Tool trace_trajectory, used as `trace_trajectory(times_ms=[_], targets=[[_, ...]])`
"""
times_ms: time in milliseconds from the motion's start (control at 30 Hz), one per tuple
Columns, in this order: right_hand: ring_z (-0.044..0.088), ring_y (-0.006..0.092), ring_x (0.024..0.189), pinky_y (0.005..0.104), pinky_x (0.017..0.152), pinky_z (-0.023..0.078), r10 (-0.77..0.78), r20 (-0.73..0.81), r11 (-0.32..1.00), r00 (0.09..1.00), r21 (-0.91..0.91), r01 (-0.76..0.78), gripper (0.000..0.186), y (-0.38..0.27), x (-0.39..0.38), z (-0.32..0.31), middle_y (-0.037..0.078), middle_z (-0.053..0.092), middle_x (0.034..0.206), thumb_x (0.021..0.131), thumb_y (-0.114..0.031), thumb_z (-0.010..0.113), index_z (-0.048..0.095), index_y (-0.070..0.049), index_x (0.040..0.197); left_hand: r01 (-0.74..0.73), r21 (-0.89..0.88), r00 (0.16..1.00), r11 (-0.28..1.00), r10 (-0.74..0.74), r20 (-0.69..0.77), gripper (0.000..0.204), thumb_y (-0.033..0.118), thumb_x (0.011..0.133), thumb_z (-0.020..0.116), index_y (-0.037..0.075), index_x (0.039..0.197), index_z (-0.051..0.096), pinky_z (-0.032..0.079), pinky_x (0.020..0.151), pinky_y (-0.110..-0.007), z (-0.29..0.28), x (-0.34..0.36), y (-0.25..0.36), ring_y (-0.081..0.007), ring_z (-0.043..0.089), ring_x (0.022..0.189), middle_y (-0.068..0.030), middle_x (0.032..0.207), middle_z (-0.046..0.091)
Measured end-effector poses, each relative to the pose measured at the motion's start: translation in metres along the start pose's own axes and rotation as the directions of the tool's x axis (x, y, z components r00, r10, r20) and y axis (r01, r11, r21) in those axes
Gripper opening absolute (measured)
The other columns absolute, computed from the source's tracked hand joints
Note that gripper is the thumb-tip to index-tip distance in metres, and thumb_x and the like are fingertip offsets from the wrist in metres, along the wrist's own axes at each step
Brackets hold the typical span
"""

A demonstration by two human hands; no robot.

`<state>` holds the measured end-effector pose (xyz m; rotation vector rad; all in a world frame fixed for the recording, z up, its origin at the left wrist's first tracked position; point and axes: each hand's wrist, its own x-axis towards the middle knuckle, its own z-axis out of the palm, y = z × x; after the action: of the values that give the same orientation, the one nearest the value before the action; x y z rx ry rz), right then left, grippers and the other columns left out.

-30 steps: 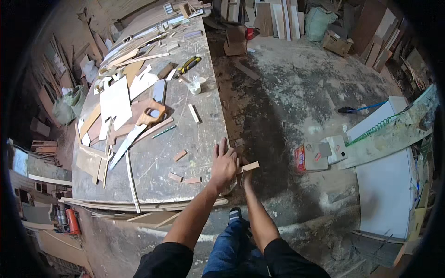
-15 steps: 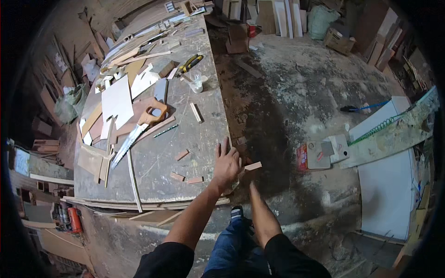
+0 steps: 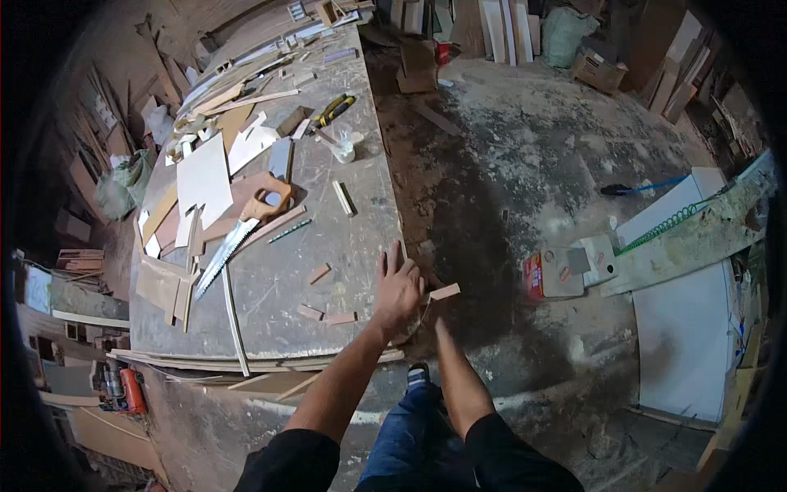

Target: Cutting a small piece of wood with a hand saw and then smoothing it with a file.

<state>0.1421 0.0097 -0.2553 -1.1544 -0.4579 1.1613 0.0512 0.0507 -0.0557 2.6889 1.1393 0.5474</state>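
At the right edge of the workbench, my left hand presses down on a short wooden strip. Its fingers point away from me, and the strip's end juts out past the bench edge beside my thumb. My right forearm reaches up under that jutting end. The right hand itself is mostly hidden in shadow below the strip, so what it holds cannot be made out. Several small wood offcuts lie left of my left wrist. Farther left lies a handsaw with a wooden handle.
Yellow-and-black pliers, a plastic cup, a drill bit and white board pieces lie on the bench. On the floor at right stand a red-sided container and a long white panel. A red power tool sits lower left.
My right forearm has shifted slightly up and left, closer to the bench edge. The left hand still presses on the strip, and the whole view has moved a little.
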Motion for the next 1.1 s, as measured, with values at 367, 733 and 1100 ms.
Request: trace_trajectory(times_ms=[367, 733, 1100], targets=[[0.044, 0.0065, 0.074, 0.0255, 0.066, 0.04, -0.158, 0.024, 0.985, 0.987, -0.067, 0.16, 0.021, 0.009, 0.008, -0.011, -0.005, 0.049, 0.079, 0.096, -0.024, 0.047, 0.056, -0.009, 0.084, 0.035, -0.013, 0.996, 0.999, -0.034, 0.087, 0.026, 0.022, 0.088, 0.05, 0.002, 0.1, 0.06, 0.016, 0.11, -0.059, -0.006, 0.0, 0.003, -0.0413, 0.022, 0.137, -0.0154, 0.113, 0.053], [0.043, 0.0074, 0.073, 0.0258, 0.066, 0.039, -0.154, 0.066, 0.977, 0.986, -0.139, 0.162, 0.021, -0.001, 0.011, -0.005, -0.004, 0.048, 0.079, 0.096, -0.023, 0.047, 0.055, -0.009, 0.083, 0.049, 0.019, 0.996, 0.999, -0.05, 0.074, 0.026, 0.024, 0.088, 0.048, 0.002, 0.091, 0.062, 0.016, 0.111, -0.058, -0.004, 0.004, 0.002, -0.0405, 0.025, 0.136, -0.0142, 0.108, 0.055], [0.043, 0.0082, 0.072, 0.026, 0.066, 0.039, -0.161, 0.047, 0.97, 0.986, -0.178, 0.167, 0.02, -0.001, -0.001, 0.0, -0.003, 0.047, 0.079, 0.095, -0.022, 0.047, 0.054, -0.008, 0.083, 0.038, 0.024, 0.992, 0.999, -0.04, 0.118, 0.027, 0.02, 0.087, 0.049, 0.003, 0.105, 0.06, 0.015, 0.112, -0.058, -0.008, 0.001, 0.004, -0.0414, 0.022, 0.138, -0.0153, 0.116, 0.053]])
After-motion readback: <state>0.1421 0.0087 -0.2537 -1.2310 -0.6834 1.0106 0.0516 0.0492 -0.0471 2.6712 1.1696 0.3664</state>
